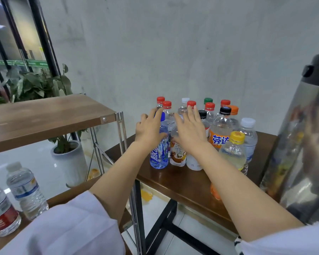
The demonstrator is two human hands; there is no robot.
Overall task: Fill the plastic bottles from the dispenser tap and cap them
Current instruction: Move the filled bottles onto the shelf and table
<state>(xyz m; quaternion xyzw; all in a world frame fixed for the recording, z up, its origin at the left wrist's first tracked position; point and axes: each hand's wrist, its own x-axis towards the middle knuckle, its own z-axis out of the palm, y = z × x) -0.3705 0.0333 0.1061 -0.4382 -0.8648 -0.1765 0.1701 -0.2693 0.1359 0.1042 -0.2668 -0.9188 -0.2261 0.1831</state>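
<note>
Several capped plastic bottles stand in a cluster on a dark wooden table (180, 179). Both arms reach forward over the cluster. My left hand (149, 127) has its fingers spread in front of a blue-labelled bottle (159, 155). Beside it, my right hand (190, 129) is stretched flat above a bottle with a coconut picture (177, 155). Neither hand holds anything. An orange-labelled bottle (220, 133) and a yellow-capped bottle (234, 153) stand to the right. A steel dispenser (300, 144) with a black lid rises at the far right; its tap is out of view.
A wooden shelf rack (50, 115) on metal legs stands at left. Two clear bottles (27, 190) sit on its lower board. A potted plant (70, 159) is on the floor behind. A grey wall backs the table.
</note>
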